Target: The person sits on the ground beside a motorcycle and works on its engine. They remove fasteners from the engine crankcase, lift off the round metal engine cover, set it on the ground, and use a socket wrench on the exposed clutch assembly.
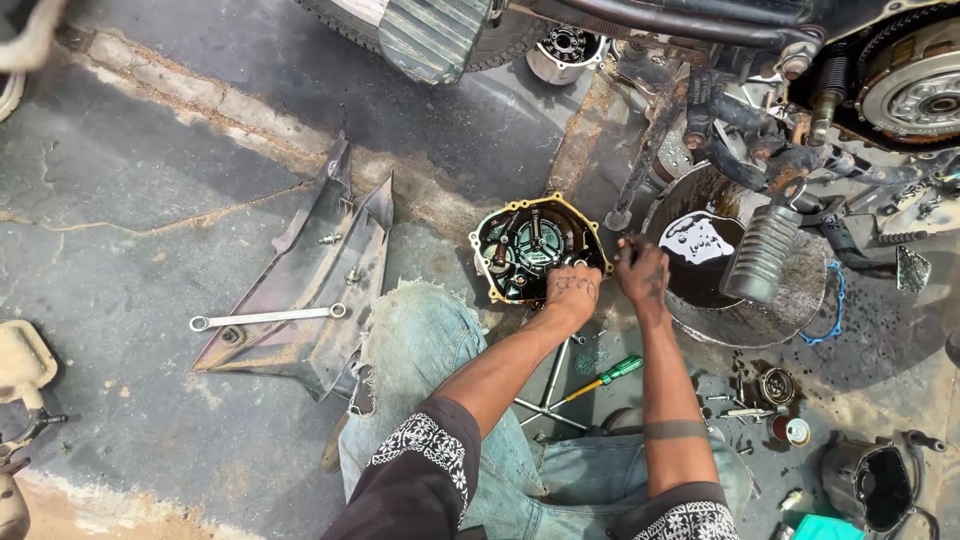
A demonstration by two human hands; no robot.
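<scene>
Left hand (pixel 572 290) grips the engine cover (pixel 533 243) rim (oily); right hand (pixel 641 270) pinches beside it.

left hand (pixel 573 287) fingertips hidden | engine cover (pixel 535 245) partly covered | clutch (pixel 915 85) cropped

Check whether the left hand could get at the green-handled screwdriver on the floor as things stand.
Probably yes. The left hand rests on the engine cover, and the screwdriver lies uncovered on the floor just behind it, beside the left forearm, nothing on top.

hands 2: left hand (pixel 572 287), right hand (pixel 641 272) | engine cover (pixel 535 243) 1, centre | wrench (pixel 268 317) 1, left | screwdriver (pixel 604 377) 1, lower centre | oil pan (pixel 790 300) 1, right
</scene>
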